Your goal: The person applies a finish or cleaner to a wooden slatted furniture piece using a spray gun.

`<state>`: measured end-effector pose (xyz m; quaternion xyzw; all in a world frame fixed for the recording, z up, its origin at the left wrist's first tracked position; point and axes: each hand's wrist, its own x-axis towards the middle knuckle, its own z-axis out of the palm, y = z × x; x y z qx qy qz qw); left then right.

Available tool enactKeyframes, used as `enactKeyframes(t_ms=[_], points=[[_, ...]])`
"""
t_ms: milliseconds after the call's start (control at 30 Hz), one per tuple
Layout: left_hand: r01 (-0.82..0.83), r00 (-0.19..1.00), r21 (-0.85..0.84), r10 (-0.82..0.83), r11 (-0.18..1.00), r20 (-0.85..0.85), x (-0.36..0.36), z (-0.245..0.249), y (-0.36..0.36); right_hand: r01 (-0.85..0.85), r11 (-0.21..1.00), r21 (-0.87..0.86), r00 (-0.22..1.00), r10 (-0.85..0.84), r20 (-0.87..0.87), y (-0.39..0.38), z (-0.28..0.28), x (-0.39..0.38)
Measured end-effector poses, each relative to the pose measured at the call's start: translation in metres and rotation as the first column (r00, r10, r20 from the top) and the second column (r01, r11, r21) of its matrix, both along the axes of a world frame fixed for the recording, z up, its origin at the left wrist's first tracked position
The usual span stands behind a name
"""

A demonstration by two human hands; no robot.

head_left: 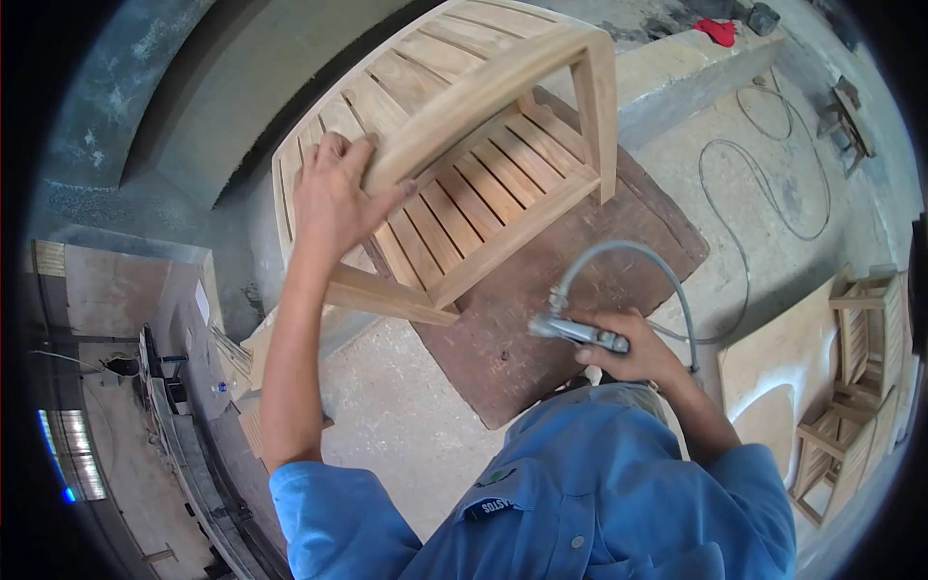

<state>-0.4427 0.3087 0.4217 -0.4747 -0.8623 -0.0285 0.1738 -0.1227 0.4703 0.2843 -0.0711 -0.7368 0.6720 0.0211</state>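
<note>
Left hand (pixel 333 198) spread wide, flat on pale slatted wooden stool (pixel 483 145). Right hand (pixel 628 353) closed round grey metal air tool (pixel 580 332) with hose

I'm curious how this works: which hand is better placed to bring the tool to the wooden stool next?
Probably the right. The right hand grips the tool with its hose, near the stool; the left hand lies flat on the stool's frame, steadying it.

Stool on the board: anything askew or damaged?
The stool lies tipped on its side on the board, steadied by the left hand; no damage shows. The right hand holds a tool, its hose looping loose.
</note>
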Motion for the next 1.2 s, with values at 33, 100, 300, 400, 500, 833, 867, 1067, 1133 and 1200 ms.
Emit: enactKeyframes(t_ms=[33, 100, 300, 400, 500, 833, 867, 1067, 1133, 1200], points=[[0.003, 1.0, 0.001, -0.003, 1.0, 0.023, 0.015, -0.005, -0.002, -0.001, 0.998, 0.059, 0.99, 0.009, -0.14, 0.0, -0.006, -0.01], [0.022, 1.0, -0.004, -0.022, 1.0, 0.009, 0.04, -0.02, -0.007, 0.021, 0.998, 0.064, 0.981, -0.008, -0.193, -0.004, -0.007, -0.026], [0.071, 0.997, -0.14, -0.073, 0.988, -0.006, 0.044, -0.01, -0.015, 0.059, 0.997, -0.052, 0.952, -0.072, -0.298, -0.021, -0.011, -0.046], [0.158, 0.962, -0.154, -0.118, 0.975, 0.245, 0.031, 0.019, -0.011, 0.052, 0.987, -0.151, 0.94, -0.1, -0.327, -0.033, -0.007, -0.056], [0.145, 0.964, -0.255, -0.079, 0.956, 0.253, 0.018, 0.031, -0.005, 0.03, 0.965, -0.262, 0.906, -0.137, -0.4, -0.043, 0.008, -0.078], [0.108, 0.971, -0.325, -0.029, 0.94, 0.238, 0.005, 0.03, -0.003, 0.213, 0.973, 0.084, 0.946, -0.184, -0.265, -0.05, -0.054, -0.087], [0.11, 0.97, -0.322, -0.032, 0.94, 0.24, 0.007, 0.029, -0.002, 0.215, 0.973, 0.087, 0.947, -0.185, -0.264, -0.049, -0.064, -0.078], [0.153, 0.96, -0.311, -0.066, 0.938, 0.272, -0.009, 0.028, -0.003, 0.252, 0.958, 0.135, 0.953, -0.222, -0.205, -0.051, -0.057, -0.042], [0.159, 0.958, -0.277, -0.08, 0.948, 0.277, -0.013, 0.019, -0.008, 0.2, 0.969, 0.148, 0.972, -0.177, -0.154, -0.048, -0.045, -0.025], [0.173, 0.951, -0.199, -0.111, 0.965, 0.289, -0.021, 0.012, -0.016, 0.23, 0.96, 0.161, 0.952, -0.188, -0.24, -0.046, -0.049, -0.01]])
